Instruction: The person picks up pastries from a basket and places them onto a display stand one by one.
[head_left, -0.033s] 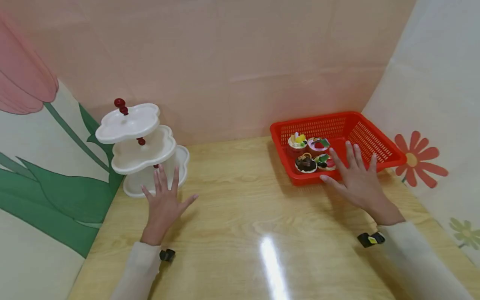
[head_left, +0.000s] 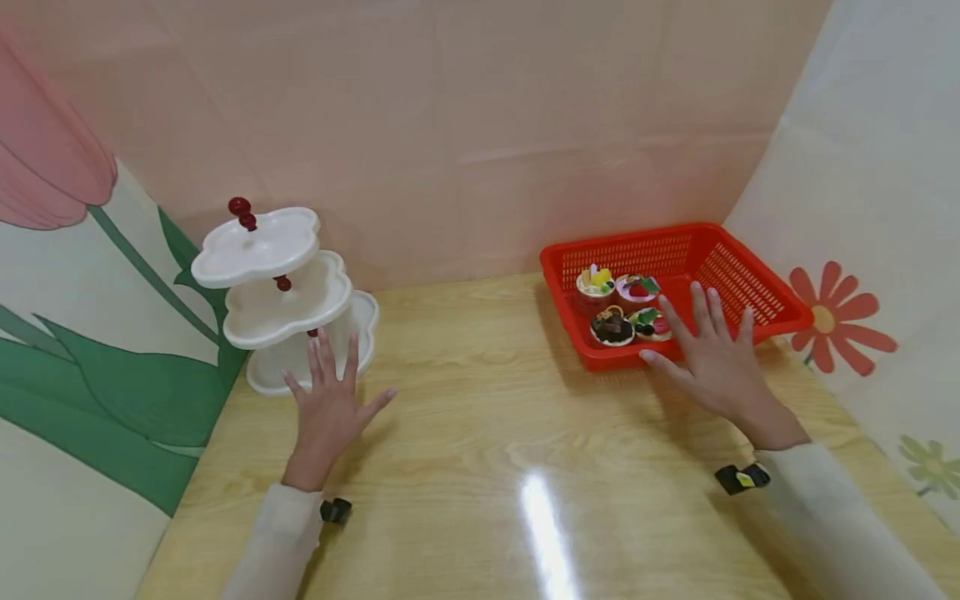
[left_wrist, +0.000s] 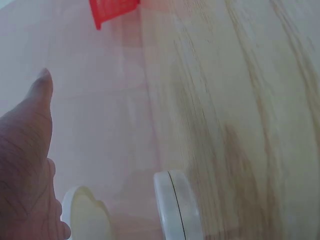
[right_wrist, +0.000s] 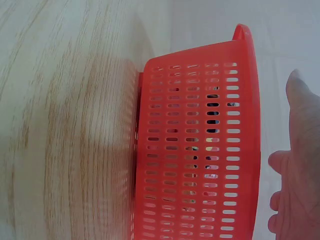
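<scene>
My left hand [head_left: 330, 417] is spread with straight fingers in front of a white three-tier cake stand [head_left: 288, 308] with red knobs, its fingertips overlapping the lowest tier in the head view. It holds nothing. My right hand [head_left: 716, 367], also spread and holding nothing, is over the near rim of a red plastic basket [head_left: 600, 360]. Inside the basket's left part sit several small decorated cakes, among them a chocolate-topped one [head_left: 612, 327] and a yellow-topped one [head_left: 596, 282]. In the right wrist view the slotted basket wall [right_wrist: 200, 150] stands beside the hand.
A light wood table [head_left: 450, 433] lies under everything. Behind it rises a pinkish wall covering [head_left: 450, 142], and flower-printed sheets flank it: a tulip [head_left: 56, 142] at left, a red flower [head_left: 843, 321] at right.
</scene>
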